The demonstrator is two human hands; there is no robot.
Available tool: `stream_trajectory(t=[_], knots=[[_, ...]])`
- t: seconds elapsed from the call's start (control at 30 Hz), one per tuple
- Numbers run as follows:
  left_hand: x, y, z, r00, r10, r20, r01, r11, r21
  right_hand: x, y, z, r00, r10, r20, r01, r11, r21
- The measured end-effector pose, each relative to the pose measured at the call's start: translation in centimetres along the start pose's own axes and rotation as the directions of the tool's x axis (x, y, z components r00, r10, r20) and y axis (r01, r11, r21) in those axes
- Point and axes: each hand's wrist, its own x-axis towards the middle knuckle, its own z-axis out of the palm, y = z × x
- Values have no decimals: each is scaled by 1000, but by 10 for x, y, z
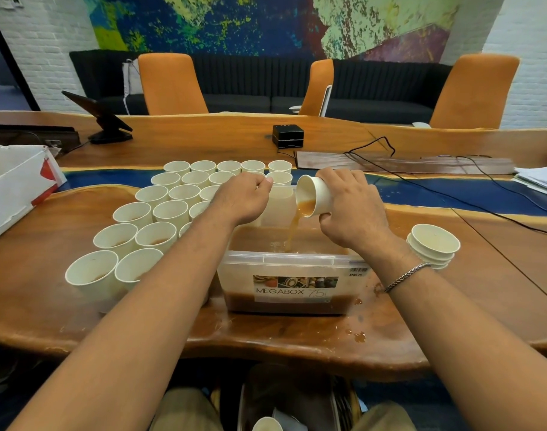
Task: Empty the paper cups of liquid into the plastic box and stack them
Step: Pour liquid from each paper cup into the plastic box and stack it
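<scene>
My right hand [349, 209] grips a white paper cup [315, 194], tipped to the left. Brown liquid streams from it into the clear plastic box [284, 259], which holds a pool of the same liquid. My left hand [244, 197] reaches over the box's far left corner with its fingers curled. They pinch the rim of a paper cup [256, 175] in the second row, which the hand mostly hides. Several upright paper cups [166, 213] with liquid stand in rows left of the box. A short stack of empty cups [433, 247] stands right of the box.
Brown spills [359, 335] dot the wooden table in front of the box. A white carton [14, 188] lies at the left edge. Black cables [452, 194] and papers [539, 178] cross the right side. A black device [288, 135] and a tablet stand [106, 119] sit farther back.
</scene>
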Motion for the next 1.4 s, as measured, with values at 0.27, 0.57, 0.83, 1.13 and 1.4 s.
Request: stream_trajectory(t=[0.27, 0.57, 0.83, 1.13, 1.4], knots=[[-2, 2, 0, 1000, -7, -4, 7, 1000, 23, 0, 0, 1, 999, -20, -28, 20, 999, -27], [-2, 4, 0, 1000, -25, -11, 26, 998, 50, -2, -1, -2, 990, -89, -111, 84, 995, -51], [-1, 3, 1, 1000, -21, -9, 22, 997, 69, -2, -1, -1, 987, -134, -91, 124, 986, -108], [1, 4, 0, 1000, -22, -4, 22, 994, 103, -1, -1, 0, 976, -177, -123, 163, 979, -120], [1, 3, 0, 1000, -5, 3, 5, 994, 105, 1, -2, 2, 920, -272, -282, 221, 955, -200]])
